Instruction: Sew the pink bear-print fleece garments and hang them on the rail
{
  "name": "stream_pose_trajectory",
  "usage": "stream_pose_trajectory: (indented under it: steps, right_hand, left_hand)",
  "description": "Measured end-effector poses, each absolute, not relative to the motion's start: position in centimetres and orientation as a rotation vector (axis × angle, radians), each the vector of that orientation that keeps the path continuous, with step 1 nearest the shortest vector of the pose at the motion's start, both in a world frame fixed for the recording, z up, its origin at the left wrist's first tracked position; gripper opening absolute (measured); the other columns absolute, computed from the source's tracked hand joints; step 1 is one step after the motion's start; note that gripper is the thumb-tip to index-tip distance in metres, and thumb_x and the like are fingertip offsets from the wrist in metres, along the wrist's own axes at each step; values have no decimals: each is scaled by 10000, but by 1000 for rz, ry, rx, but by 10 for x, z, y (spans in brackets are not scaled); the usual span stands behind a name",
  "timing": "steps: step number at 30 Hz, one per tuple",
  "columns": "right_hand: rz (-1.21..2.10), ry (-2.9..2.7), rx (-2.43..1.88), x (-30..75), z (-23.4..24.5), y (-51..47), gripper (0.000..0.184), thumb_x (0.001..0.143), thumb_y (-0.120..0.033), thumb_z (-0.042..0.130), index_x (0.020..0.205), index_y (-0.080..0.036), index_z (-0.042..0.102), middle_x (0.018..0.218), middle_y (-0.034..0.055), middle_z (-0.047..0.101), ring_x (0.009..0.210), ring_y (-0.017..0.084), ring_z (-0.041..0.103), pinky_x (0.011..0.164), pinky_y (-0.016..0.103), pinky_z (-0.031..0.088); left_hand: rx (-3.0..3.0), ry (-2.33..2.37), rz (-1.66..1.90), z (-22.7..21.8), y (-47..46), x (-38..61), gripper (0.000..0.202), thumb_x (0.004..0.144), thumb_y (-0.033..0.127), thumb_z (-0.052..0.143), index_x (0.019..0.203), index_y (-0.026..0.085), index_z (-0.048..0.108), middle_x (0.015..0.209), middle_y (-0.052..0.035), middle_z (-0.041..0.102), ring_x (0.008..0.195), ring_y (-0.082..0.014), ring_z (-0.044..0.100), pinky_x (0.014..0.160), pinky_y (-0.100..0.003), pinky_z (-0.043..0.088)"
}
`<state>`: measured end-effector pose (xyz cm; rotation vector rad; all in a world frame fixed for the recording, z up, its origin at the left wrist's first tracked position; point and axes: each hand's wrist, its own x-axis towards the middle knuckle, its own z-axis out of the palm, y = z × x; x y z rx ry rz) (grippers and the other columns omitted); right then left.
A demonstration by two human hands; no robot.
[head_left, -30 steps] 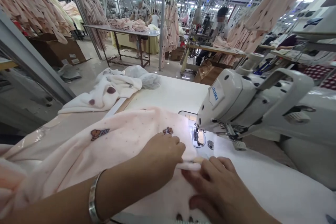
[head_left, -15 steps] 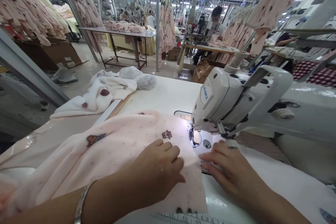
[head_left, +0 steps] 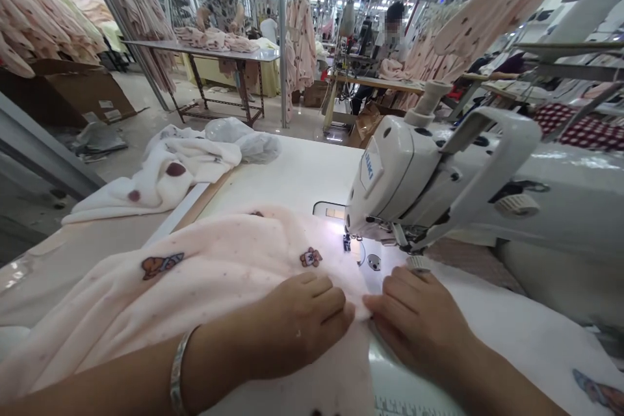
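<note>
Pale pink fleece fabric (head_left: pixel 219 260) with small printed bears spreads over the sewing machine table. Its right edge runs up to the presser foot (head_left: pixel 347 242) of a white sewing machine (head_left: pixel 390 175), whose lamp lights the cloth there. My left hand (head_left: pixel 312 318), a silver bangle on its wrist, rests on the fleece with curled fingers, thumb and forefinger gathering it near the edge. Close by, my right hand (head_left: pixel 419 312) pinches the edge of the fleece between thumb and forefinger, just in front of the needle area. Its lower fingers are partly hidden.
White spotted fleece (head_left: pixel 160 172) and a clear plastic bag (head_left: pixel 248 141) lie at the table's far left. A printed ruler (head_left: pixel 404 406) shows along the front. Beyond stand a worktable (head_left: pixel 263 54) with folded garments, hanging pink garments (head_left: pixel 305 32), a metal post (head_left: pixel 283 65) and people working.
My right hand has closed onto the fleece edge, its fingers drawn in. My left hand has shifted slightly right, closer to it. The view has turned a little to the right.
</note>
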<state>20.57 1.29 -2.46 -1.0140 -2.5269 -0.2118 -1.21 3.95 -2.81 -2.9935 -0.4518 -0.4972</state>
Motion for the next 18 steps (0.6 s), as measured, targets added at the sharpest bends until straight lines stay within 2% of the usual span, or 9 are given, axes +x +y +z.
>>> stream_pose_trajectory:
  steps: [5,8,10,12,15,18]
  right_hand:
    - [139,-2569,-1166,215,-19,8,180,847,-182,471,1001,-208,560,771,19,548,717,172,464,660,317,290]
    - [196,-2571,-1305,216,-20,10,97,858,-186,456,815,-202,542,741,9,533,688,162,468,645,306,300]
    - [147,-2587,-1345,214,-22,14,195,873,-165,394,705,-196,488,682,6,520,635,156,463,611,300,307]
    - [79,-2567,-1401,213,-24,20,214,884,-158,345,722,-193,480,682,21,542,627,165,487,585,298,326]
    - [-1,-2506,-1481,212,-27,32,216,896,-179,319,778,-184,499,751,58,592,700,193,545,610,313,373]
    - [-69,-2454,-1560,214,-37,50,227,898,-211,338,800,-185,541,791,75,624,724,203,570,665,340,408]
  left_hand:
    - [-3152,-457,-503,-25,39,-17,78,907,189,464,918,160,535,756,0,505,678,-145,415,612,-308,351]
    - [-3204,-450,-496,-24,38,-18,108,915,197,450,905,176,555,756,0,503,682,-143,407,633,-300,350]
    - [-3224,-433,-476,-22,39,-20,127,912,221,450,915,189,573,746,-6,493,683,-149,409,669,-310,360]
    - [-3238,-460,-477,-21,43,-22,135,894,264,481,974,228,585,788,-19,497,724,-166,431,746,-345,369]
    - [-3248,-570,-530,-22,55,-25,203,879,311,508,1069,305,579,972,-54,507,881,-207,462,865,-418,339]
    - [-3238,-624,-513,-22,73,-26,234,894,315,483,1112,318,568,1118,-78,481,1014,-235,442,921,-452,307]
